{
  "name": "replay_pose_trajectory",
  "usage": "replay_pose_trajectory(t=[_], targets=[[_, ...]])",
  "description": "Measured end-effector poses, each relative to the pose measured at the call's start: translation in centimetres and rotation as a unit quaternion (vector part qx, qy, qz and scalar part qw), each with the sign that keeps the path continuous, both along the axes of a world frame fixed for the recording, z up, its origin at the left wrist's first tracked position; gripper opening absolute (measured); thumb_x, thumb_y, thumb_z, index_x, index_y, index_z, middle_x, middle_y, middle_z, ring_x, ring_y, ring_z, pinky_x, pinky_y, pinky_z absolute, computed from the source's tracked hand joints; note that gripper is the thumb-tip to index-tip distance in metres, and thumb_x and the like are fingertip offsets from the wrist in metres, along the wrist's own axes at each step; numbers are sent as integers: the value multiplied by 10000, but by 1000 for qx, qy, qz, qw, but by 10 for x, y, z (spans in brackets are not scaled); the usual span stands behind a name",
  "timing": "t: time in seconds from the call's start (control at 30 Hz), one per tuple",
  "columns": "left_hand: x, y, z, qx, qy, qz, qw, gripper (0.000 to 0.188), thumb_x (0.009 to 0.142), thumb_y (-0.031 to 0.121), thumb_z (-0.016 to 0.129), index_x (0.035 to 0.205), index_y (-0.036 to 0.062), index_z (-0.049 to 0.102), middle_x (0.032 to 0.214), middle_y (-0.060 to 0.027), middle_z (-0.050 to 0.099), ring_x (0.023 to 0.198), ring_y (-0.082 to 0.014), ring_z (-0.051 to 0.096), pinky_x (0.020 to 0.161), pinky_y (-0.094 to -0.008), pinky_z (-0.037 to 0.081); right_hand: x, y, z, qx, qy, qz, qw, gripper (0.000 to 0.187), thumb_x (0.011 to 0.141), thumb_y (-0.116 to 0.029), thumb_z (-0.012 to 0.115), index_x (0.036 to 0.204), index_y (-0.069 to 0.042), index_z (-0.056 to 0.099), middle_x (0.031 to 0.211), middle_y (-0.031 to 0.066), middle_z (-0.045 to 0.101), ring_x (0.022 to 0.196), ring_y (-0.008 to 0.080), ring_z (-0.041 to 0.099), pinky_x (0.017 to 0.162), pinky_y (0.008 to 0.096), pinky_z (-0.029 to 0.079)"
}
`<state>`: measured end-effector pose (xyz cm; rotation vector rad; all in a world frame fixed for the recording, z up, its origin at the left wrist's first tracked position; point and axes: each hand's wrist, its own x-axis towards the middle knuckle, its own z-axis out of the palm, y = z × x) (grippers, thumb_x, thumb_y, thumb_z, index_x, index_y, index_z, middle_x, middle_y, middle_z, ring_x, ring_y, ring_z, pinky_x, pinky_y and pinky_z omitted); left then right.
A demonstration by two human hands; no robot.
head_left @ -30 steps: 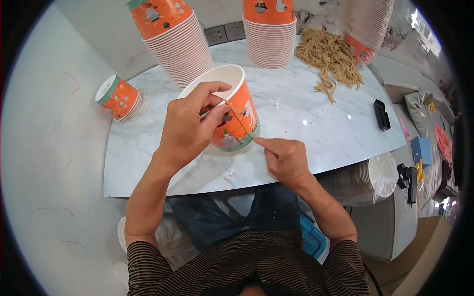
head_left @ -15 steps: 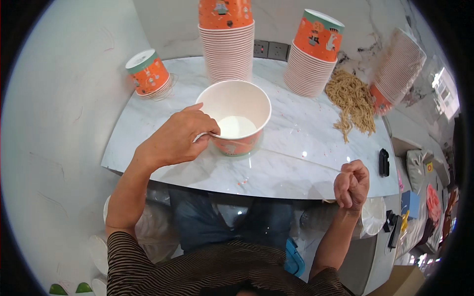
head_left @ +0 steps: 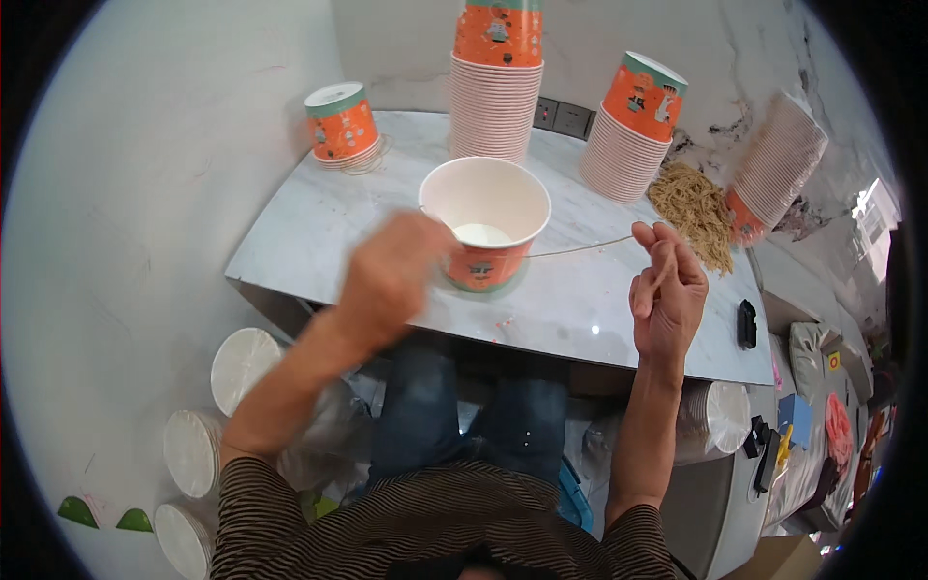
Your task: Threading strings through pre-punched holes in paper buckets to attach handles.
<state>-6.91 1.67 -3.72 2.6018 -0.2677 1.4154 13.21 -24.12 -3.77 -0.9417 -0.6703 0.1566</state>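
Observation:
An orange paper bucket with a white inside stands upright, mouth up, near the middle of the table. A thin cord runs from beside the bucket's front to my right hand, whose fingertips pinch its end. Slack shows as a slight bend in the cord. At the bucket's left front side is my left hand, smeared by motion; its fingers cannot be made out, nor whether it touches the rim or the cord.
On the marble-look table, a tall bucket stack and a shorter stack stand at the back. A small upside-down stack with cord loops is left. Tan cords and a small black object lie right.
My right hand has moved up and away from the table's front edge, still pinching the cord. My left hand has come off the bucket's rim toward its front. The view has shifted.

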Motion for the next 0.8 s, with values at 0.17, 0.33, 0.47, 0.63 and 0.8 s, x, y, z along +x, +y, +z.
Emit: replay_pose_trajectory(t=[0.17, 0.33, 0.47, 0.63, 0.8], targets=[[15, -94, -25, 37, 76, -104, 991, 292, 787, 10, 655, 1078, -21, 664, 1148, -201, 666, 1116, -363, 657, 956, -440, 562, -17, 13, 23, 5, -34, 1, 999, 283, 1080, -216, 627, 1210, 29, 683, 982, 110, 730, 484, 31, 444, 406, 190, 317], [79, -84, -38, 56, -11, 50, 997, 368, 864, 71, 610, 1209, -56, 608, 1303, -260, 595, 1250, -446, 578, 1071, -496, 486, -25, 26, 53, 2, -81, 15, 997, 260, 1113, -230, 556, 1166, 4, 656, 968, 58, 652, 565, 32, 457, 451, 204, 334], [91, -65, -37, 56, -64, 169, 982, 330, 883, 72, 615, 1197, -28, 622, 1180, -220, 673, 1115, -377, 666, 953, -450, 544, -22, 42, 73, 18, -65, 68, 995, 264, 1107, -206, 558, 1224, 15, 644, 908, 40, 654, 602, 35, 510, 509, 208, 403], [45, -17, -28, 34, 95, 17, 995, 216, 856, 107, 691, 1071, 91, 696, 869, -76, 717, 779, -292, 700, 714, -424, 531, 17, 58, 79, -33, -21, 39, 999, 313, 1057, -232, 651, 1220, 32, 687, 745, -83, 356, 594, 28, 300, 498, 207, 262], [-6, 35, -7, -41, 182, -87, 979, 310, 825, -16, 696, 1118, 75, 739, 974, -131, 743, 989, -352, 688, 940, -466, 525, 64, 72, 58, -126, 21, -11, 992, 328, 1025, -264, 690, 1192, 17, 719, 684, -113, 321, 558, 10, 279, 479, 213, 215]])
